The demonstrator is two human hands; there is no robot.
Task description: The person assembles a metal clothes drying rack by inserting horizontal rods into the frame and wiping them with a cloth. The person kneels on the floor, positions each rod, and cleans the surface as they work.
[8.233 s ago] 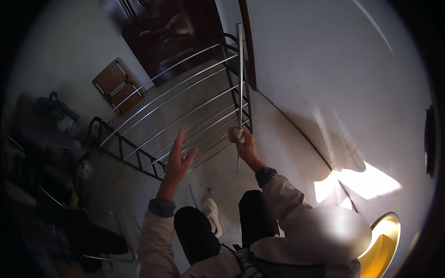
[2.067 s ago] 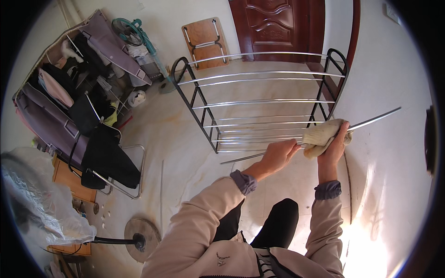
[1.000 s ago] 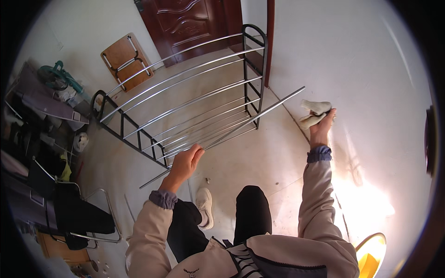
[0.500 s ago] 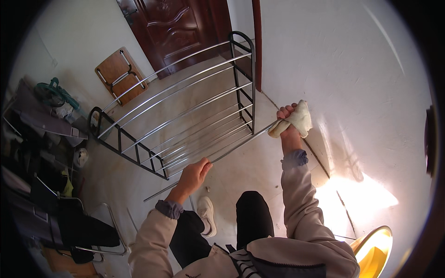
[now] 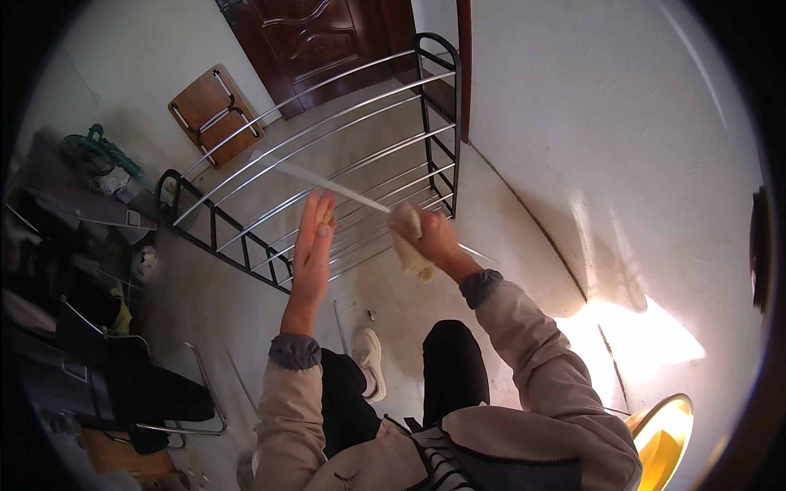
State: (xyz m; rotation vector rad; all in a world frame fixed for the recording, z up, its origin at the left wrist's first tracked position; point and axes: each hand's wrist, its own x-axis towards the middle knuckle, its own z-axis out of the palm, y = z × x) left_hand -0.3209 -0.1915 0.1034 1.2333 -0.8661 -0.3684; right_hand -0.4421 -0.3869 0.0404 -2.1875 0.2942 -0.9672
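Note:
My right hand (image 5: 427, 236) is closed around a cream cloth (image 5: 414, 260) and a thin metal rod (image 5: 348, 193). The rod slants from the upper left down to the right and is smeared by motion toward its far end. To the left, my left hand (image 5: 311, 254) is raised with its fingers stretched up, holding nothing, just below the rod. Beyond both hands stands a tiered rack (image 5: 352, 155) of silver tubes between black end frames, its near part partly hidden behind my hands.
A folded wooden stool (image 5: 214, 119) leans on the far wall beside a dark red door (image 5: 315, 49). At left are a green fan (image 5: 92, 154) and black metal-framed chairs (image 5: 155, 393). Loose rods (image 5: 340, 326) lie on the floor. A yellow basin (image 5: 665, 442) is at the lower right.
My left hand has let go of the rod and risen, fingers straightened. My right hand has moved left with the cloth, and the rod has swung to slant the other way.

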